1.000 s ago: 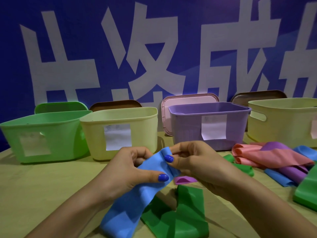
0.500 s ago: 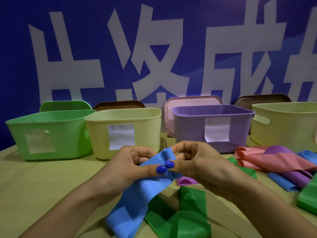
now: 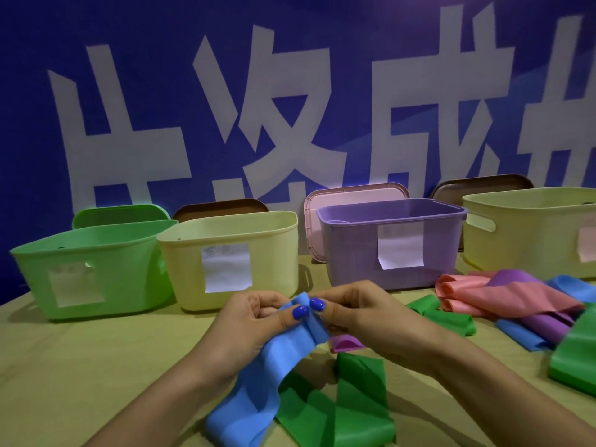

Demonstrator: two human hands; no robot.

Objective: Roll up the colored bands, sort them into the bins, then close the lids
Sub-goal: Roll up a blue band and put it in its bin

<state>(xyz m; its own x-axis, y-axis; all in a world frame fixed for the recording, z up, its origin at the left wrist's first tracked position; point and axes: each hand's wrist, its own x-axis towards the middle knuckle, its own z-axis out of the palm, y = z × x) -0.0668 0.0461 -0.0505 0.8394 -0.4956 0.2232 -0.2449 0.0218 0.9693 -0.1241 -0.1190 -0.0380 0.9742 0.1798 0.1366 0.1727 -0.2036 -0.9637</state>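
Head view: we are pinching the blue band point(image 3: 283, 353) end with left hand point(image 3: 248, 324) and right hand point(image 3: 358, 317), above the table point(image 3: 96, 366).

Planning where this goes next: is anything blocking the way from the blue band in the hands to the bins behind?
Nothing visible: both hands, left hand and right hand, pinch the blue elastic band; bare table lies before the open, lidless bins.

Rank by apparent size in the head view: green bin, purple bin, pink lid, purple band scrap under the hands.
1. green bin and purple bin: alike, unranked
2. pink lid, partly hidden
3. purple band scrap, mostly hidden
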